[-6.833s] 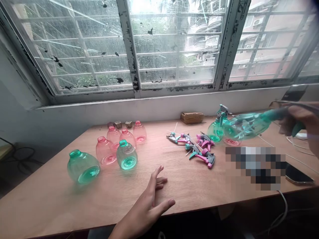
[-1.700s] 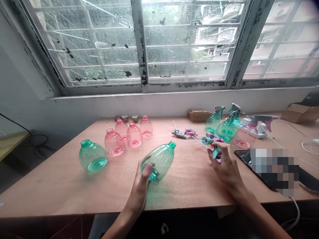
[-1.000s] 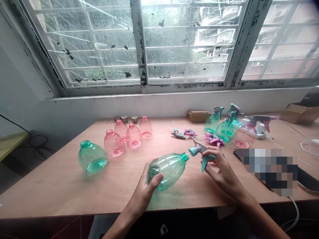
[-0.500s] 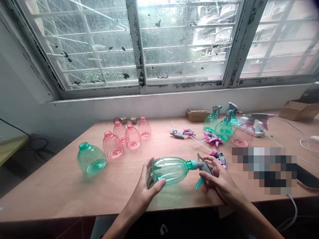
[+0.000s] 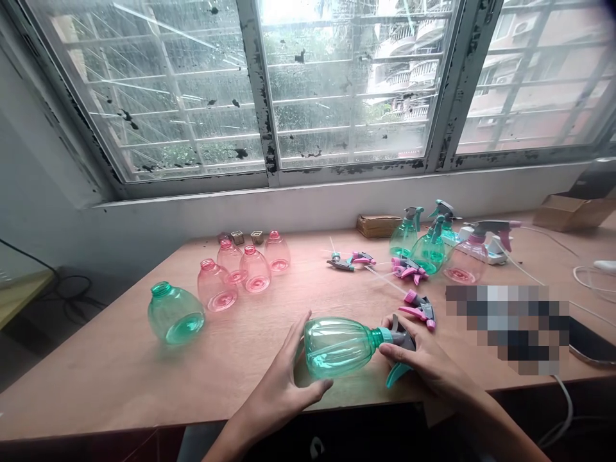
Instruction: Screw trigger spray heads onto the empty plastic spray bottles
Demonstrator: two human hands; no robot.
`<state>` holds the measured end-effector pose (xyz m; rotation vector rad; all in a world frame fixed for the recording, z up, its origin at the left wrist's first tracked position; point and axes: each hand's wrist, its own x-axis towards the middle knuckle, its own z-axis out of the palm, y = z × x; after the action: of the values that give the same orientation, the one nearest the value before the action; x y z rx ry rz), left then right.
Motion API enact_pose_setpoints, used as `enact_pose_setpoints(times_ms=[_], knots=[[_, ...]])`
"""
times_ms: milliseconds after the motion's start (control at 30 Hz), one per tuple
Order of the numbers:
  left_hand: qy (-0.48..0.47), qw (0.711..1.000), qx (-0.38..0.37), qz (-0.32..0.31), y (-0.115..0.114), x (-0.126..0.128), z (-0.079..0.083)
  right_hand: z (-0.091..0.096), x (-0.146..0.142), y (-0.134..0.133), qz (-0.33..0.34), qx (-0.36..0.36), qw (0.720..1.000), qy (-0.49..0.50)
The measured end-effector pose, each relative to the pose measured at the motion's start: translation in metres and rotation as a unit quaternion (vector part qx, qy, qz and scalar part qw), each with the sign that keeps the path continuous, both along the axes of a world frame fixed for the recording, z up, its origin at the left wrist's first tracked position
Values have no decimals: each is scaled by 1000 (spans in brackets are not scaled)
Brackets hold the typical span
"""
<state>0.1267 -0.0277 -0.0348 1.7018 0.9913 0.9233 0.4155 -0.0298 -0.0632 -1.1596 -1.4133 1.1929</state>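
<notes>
A clear green spray bottle (image 5: 339, 350) lies sideways above the front of the table, its base toward the left. My left hand (image 5: 289, 375) cups the base loosely, fingertips behind it and thumb along its lower side. My right hand (image 5: 423, 353) is closed at the neck, thumb and fingers on the teal collar of the grey spray head (image 5: 403, 340). The teal trigger (image 5: 398, 374) points down toward me. Just beyond my right hand lies a loose pink and grey spray head (image 5: 421, 311).
An open green bottle (image 5: 176, 314) and several open pink bottles (image 5: 216, 289) stand at left. More loose spray heads (image 5: 408, 269) lie mid-table. Green bottles with heads (image 5: 428, 250) and a pink one (image 5: 466, 260) stand right, near a power strip (image 5: 495, 250). A phone (image 5: 591, 343) lies far right.
The bottle and both hands have moved slightly right and toward me. My right thumb has shifted onto the collar. The left thumb sits lower along the bottle's side.
</notes>
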Motion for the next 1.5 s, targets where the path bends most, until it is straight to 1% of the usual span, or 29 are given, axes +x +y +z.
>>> enact_pose_setpoints(times_ms=[133,267,433,500,600,767,833,933,1100,1233,1300,1400,1500], knots=[[7,1000,-17,-22,-3,2,5,-1,-1,-1,26,-21,998,56],[16,999,-23,-35,-4,1,6,0,-4,-2,43,-33,995,80],[21,999,-32,-16,-3,0,0,0,-3,-4,48,-26,997,63],[20,999,-38,-5,-3,1,-2,1,-2,-5,43,-20,998,42],[15,999,-36,-4,-3,1,-1,2,-1,-5,28,-8,999,24],[-6,1000,-12,10,-4,4,0,5,-3,-5,38,-10,999,29],[-29,999,-17,1,-4,5,1,6,-4,-5,39,-10,999,34],[-48,998,-29,-10,-4,7,2,5,-4,-6,55,-38,996,59],[-38,998,-42,17,-2,8,5,4,-3,-8,44,-79,992,84],[-14,999,-29,5,-1,8,7,4,-3,-8,49,-55,995,66],[9,1000,-19,11,-1,7,8,4,-3,-7,49,-46,996,60],[24,999,-19,16,-4,6,8,2,-3,-6,45,-56,995,65],[27,999,-27,-12,-7,5,8,0,-2,-6,54,-63,994,79]])
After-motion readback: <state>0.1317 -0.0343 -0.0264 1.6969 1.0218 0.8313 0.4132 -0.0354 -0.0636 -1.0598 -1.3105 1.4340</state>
